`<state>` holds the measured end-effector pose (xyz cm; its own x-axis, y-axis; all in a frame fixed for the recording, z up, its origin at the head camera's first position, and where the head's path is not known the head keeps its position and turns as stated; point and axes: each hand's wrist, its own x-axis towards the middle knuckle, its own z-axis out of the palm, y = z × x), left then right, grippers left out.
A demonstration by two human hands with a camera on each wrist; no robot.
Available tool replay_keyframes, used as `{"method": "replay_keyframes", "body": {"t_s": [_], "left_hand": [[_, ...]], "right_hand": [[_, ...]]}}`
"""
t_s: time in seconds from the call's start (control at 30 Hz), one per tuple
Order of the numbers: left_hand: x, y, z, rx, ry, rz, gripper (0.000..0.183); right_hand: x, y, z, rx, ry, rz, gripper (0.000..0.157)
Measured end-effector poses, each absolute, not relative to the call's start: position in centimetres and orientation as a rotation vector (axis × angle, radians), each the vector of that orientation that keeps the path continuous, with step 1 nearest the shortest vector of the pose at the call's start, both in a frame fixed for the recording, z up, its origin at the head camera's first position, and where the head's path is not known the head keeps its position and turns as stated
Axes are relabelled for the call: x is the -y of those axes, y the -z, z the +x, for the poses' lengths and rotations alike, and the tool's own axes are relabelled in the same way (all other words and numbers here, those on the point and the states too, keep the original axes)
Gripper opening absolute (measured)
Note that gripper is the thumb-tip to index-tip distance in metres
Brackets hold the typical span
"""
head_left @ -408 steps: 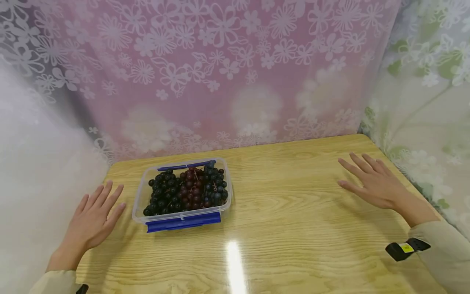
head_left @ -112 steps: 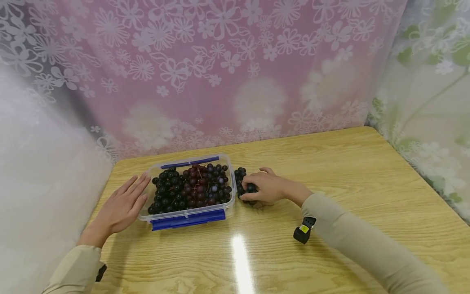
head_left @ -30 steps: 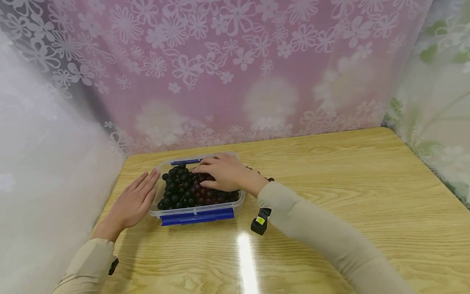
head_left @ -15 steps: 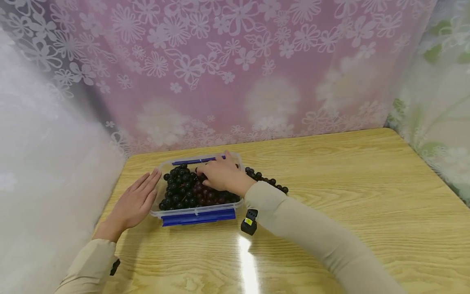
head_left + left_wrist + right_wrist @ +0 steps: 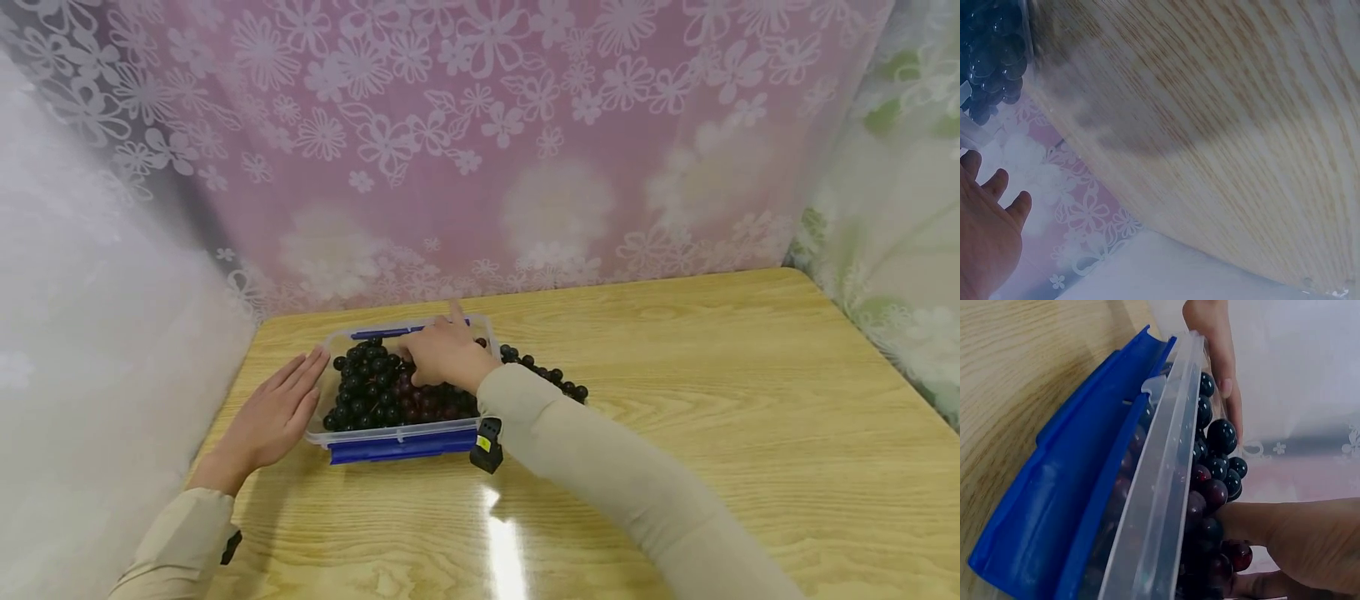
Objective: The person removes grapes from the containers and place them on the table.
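Observation:
A clear plastic box (image 5: 397, 434) with blue latches (image 5: 1060, 475) stands on the table, holding bunches of grapes. Black grapes (image 5: 363, 387) fill its left part and red grapes (image 5: 423, 402) the middle; more dark ones show at the right. My right hand (image 5: 446, 354) reaches into the box from above. Its thumb and fingers curl down around the red grapes, also visible in the right wrist view; the fingertips are partly hidden. My left hand (image 5: 266, 417) lies with straight fingers against the box's left side. Another bunch of dark grapes (image 5: 551, 377) lies outside, right of the box.
The wooden table (image 5: 712, 400) extends to the right of the box. A pink floral curtain (image 5: 525, 192) hangs behind its back edge, with pale sheets at both sides. Black straps with a small device (image 5: 486, 446) sit at the wrists.
A dark bunch now lies right of the box, where none lay in the earliest frame. My right hand has moved from that bunch into the box. The left hand stays at the box's side.

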<state>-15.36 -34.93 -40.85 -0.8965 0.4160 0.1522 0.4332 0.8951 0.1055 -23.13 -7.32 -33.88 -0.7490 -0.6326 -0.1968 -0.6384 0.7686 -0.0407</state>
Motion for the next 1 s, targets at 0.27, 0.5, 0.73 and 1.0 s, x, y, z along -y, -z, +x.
{"method": "replay_keyframes", "body": {"t_s": [0.27,0.5,0.73,1.0], "left_hand": [[34.9,40.7,-15.2,2.932,0.208,-0.644,0.053],[35.0,40.9,-14.9,2.963,0.188,-0.613,0.053],[35.0,40.7,-14.9,2.961,0.158,-0.585,0.053],[34.7,40.4,-15.1,2.968,0.114,-0.582,0.053]], "right_hand": [[7.3,33.9,-22.9,-2.757,-0.062,-0.99,0.03],[6.6,35.0,-23.2,-2.764,0.027,-1.062,0.026],[6.1,34.8,-23.3,-2.717,0.1,-1.031,0.03],[5.6,35.0,-23.6,-2.753,0.166,-1.032,0.019]]}}
